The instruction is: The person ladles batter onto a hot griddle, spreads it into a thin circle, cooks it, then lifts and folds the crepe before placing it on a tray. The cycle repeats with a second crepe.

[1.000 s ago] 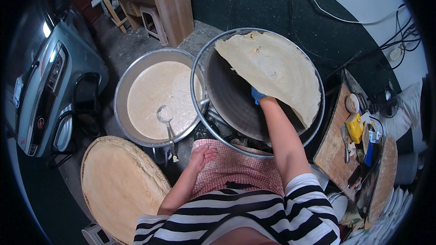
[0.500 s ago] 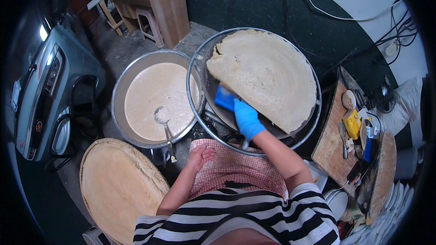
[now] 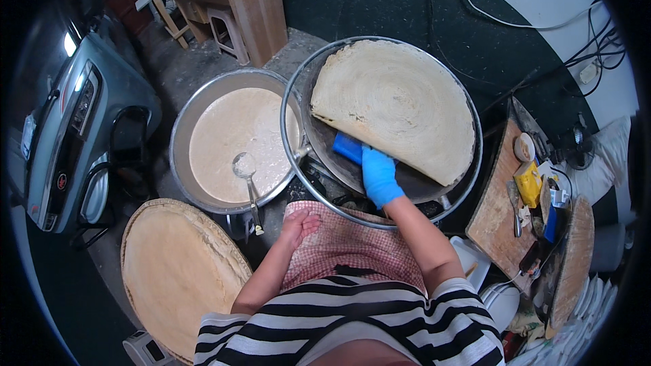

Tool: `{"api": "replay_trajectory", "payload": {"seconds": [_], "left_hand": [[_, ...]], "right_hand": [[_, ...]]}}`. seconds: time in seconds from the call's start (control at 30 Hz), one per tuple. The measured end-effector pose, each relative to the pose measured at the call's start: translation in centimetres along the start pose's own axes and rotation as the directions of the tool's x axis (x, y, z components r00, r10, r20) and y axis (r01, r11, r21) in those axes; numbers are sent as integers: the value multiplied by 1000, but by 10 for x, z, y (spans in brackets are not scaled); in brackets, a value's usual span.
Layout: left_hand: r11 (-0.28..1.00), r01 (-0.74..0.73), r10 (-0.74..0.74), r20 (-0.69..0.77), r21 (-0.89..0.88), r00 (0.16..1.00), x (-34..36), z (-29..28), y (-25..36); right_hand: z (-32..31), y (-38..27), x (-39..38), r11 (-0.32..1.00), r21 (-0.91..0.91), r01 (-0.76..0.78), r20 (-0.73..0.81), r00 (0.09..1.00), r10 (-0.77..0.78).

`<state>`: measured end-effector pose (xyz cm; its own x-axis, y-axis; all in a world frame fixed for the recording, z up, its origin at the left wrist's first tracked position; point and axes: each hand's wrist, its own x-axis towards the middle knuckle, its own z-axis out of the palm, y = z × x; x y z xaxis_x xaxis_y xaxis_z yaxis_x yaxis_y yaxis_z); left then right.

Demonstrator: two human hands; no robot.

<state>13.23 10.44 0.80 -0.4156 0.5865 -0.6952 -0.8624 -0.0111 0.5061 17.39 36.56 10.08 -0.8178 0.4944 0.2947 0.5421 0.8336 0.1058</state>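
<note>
A large thin pancake (image 3: pixel 397 102) with ring marks covers most of a round dark griddle (image 3: pixel 325 146) inside a metal hoop. Its near left side runs in a straight edge, with bare griddle in front. My right hand (image 3: pixel 381 177), in a blue glove, grips a blue scraper (image 3: pixel 348 147) just below that edge. My left hand (image 3: pixel 300 226) is bare and rests over my checked apron, fingers loosely curled and apart, holding nothing. Left of the griddle, a wide pot (image 3: pixel 180 152) holds pale batter, with a ladle (image 3: pixel 246 173) lying in it.
A stack of finished pancakes (image 3: pixel 183 264) lies at lower left. To the right stands a wooden board (image 3: pixel 489 237) with a yellow packet (image 3: pixel 527 184) and a metal-bladed tool (image 3: pixel 514 207). A vehicle front (image 3: pixel 74 135) is at left, and a wooden desk (image 3: pixel 254 13) stands behind.
My right hand and the scraper have moved slightly right along the pancake's straight edge. The dark gap at the pancake's upper left no longer shows. My left hand stays near the apron.
</note>
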Motion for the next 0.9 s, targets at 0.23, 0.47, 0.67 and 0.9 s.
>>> {"api": "replay_trajectory", "payload": {"seconds": [0.23, 0.47, 0.67, 0.9], "left_hand": [[1000, -9, 9, -12, -5, 1000, 0, 1, -1], [1000, 2, -2, -36, 9, 999, 1, 2, 0], [1000, -7, 8, -24, 19, 1000, 1, 1, -1], [999, -37, 37, -18, 5, 999, 1, -1, -3]], "right_hand": [[42, 53, 61, 815, 533, -229, 66, 971, 230], [39, 108, 72, 834, 431, -345, 75, 935, 348], [25, 111, 27, 993, -105, -47, 173, 983, 65], [-63, 68, -102, 975, 214, -66, 253, 967, 9]]}}
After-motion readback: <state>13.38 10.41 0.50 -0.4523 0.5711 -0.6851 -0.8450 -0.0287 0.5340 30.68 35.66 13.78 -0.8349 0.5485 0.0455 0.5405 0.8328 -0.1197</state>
